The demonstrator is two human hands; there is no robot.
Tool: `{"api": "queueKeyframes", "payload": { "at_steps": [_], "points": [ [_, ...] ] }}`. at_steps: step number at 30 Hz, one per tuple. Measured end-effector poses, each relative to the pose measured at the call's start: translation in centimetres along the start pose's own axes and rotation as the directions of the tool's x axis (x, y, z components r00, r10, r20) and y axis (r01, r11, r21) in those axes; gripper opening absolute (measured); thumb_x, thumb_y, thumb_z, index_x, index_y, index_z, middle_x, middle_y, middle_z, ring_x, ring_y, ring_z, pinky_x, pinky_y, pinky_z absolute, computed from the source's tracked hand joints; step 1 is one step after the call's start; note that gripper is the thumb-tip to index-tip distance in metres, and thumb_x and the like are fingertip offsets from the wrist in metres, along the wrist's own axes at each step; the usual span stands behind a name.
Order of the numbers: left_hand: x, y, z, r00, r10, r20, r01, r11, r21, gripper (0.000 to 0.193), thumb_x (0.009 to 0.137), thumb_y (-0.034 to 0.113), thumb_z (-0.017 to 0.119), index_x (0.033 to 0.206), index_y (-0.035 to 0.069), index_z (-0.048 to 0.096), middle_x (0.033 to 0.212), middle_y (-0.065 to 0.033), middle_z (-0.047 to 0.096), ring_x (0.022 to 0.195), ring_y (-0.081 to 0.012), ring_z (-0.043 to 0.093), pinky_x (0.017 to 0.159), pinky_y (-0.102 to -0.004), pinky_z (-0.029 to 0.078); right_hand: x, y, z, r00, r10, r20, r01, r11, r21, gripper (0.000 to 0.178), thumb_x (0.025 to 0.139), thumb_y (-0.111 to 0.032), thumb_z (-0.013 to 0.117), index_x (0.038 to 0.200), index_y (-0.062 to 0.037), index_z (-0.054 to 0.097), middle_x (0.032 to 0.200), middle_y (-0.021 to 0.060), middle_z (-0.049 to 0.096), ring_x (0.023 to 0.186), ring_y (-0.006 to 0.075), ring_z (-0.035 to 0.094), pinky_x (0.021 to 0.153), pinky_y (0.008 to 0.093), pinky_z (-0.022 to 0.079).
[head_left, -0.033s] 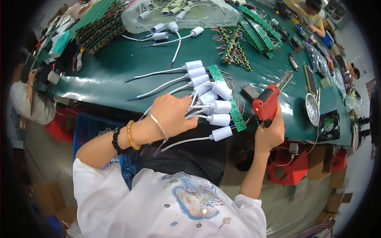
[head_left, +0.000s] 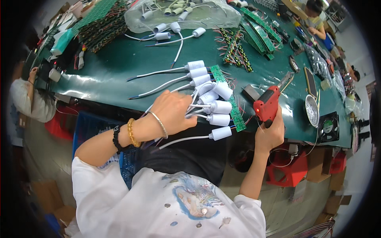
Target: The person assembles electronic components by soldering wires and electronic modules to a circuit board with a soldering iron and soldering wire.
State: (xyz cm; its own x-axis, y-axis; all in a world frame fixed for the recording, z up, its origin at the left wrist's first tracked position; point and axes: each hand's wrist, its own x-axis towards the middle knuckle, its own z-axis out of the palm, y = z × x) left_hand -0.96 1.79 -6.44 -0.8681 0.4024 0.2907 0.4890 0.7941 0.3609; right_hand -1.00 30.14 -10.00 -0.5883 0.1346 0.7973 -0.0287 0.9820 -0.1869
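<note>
My left hand (head_left: 171,112) is closed on several white cables, with the cable ends partly hidden beneath it. These cables run to white cylindrical lamp sockets (head_left: 220,107), bunched against a narrow green circuit board strip (head_left: 237,117) at the table's near edge. Another socket (head_left: 220,133) lies nearest me, its cable trailing left below my hand. Farther back, more sockets (head_left: 195,65) rest in a row, their cables stretched to the left. Wrapped round the handle of a red soldering gun (head_left: 266,105), my right hand (head_left: 270,133) holds it right of the strip, its tip pointing away from me.
Loose sockets (head_left: 162,36) lie before a clear plastic bag (head_left: 137,24) of more. Circuit boards are stacked at back left (head_left: 101,29) and back right (head_left: 258,33). A metal bowl (head_left: 312,109) and black fan (head_left: 329,126) sit right. Other people work at both sides.
The table scene has shifted very slightly to the right in view. My left hand has turned a little over the cables, keeping its hold; my right hand still grips the soldering gun.
</note>
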Motion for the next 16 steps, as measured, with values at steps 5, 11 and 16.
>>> {"api": "queueKeyframes", "payload": {
  "at_steps": [5, 11, 16],
  "points": [
    [0.0, 0.4, -1.5, 0.999, -0.039, -0.014, 0.035, 0.974, -0.223, 0.019, 0.084, 0.014, 0.058, 0.089, -0.001, 0.048, 0.076, -0.0152, 0.057, 0.068, -0.0322, 0.056, 0.066, -0.0387, 0.046, -0.2, -0.1, 0.0, 1.0, 0.001, -0.027, -0.001, 1.0, 0.003, 0.061, 0.062, -0.007, 0.077, 0.12, -0.0108, 0.059, 0.094, 0.0079, 0.067, 0.082, 0.028, 0.065, 0.07, 0.0372, 0.05],
    [-1.7, 1.1, -8.6, 0.959, -0.283, 0.018, 0.204, 0.643, -0.738, 0.008, 0.094, 0.011, 0.051, 0.095, 0.005, 0.046, 0.073, -0.0061, 0.062, 0.051, -0.0063, 0.048, 0.046, -0.0223, 0.036, -1.0, 0.3, -0.1, 0.994, 0.067, 0.088, -0.065, 0.998, -0.02, 0.061, 0.067, -0.001, 0.065, 0.126, -0.0163, 0.055, 0.098, 0.0103, 0.067, 0.081, 0.0319, 0.064, 0.07, 0.0404, 0.05],
    [-9.0, -0.4, -17.1, 0.895, -0.438, -0.084, 0.188, 0.543, -0.819, 0.014, 0.094, 0.017, 0.056, 0.096, 0.004, 0.052, 0.07, -0.0054, 0.063, 0.061, -0.0081, 0.057, 0.057, -0.0201, 0.04, -1.2, -0.7, 1.5, 0.984, 0.006, 0.177, -0.059, 0.954, 0.294, 0.071, 0.062, 0.002, 0.061, 0.129, -0.0188, 0.05, 0.098, 0.0132, 0.069, 0.073, 0.0337, 0.066, 0.061, 0.0454, 0.05]
  ]
}}
